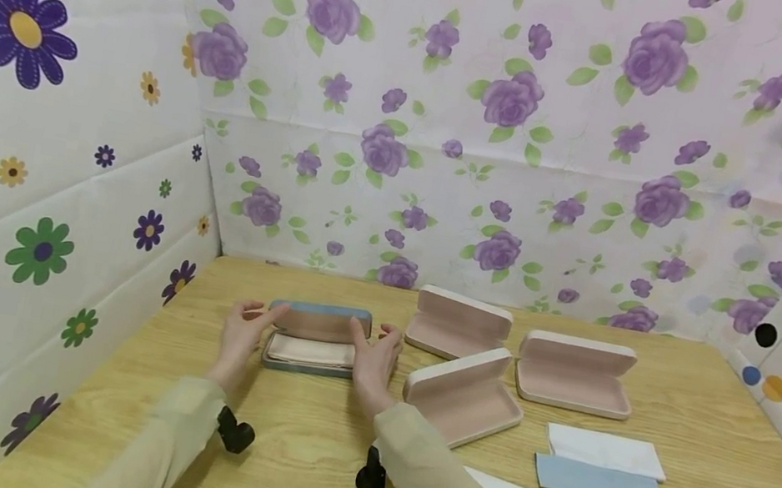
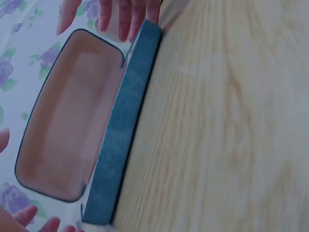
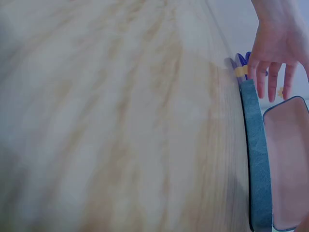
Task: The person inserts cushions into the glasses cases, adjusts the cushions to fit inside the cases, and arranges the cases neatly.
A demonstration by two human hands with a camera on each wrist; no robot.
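Note:
A blue glasses case stands with its lid raised on the table, its inside pinkish beige. In its base lies a folded pale cloth. My left hand is at the case's left end, its thumb near the lid's corner. At the other end is my right hand, with its thumb by the lid's right edge. In the left wrist view, the fingers of the right hand extend fairly straight beside the case. The left hand appears with fingers extended in the right wrist view. Whether either hand touches the case is unclear.
Three white glasses cases with pink insides stand open on the right: one at the back, one far right and one angled in front. Nearer lie a blue cloth and two white cloths. Patterned curtains border the wooden table.

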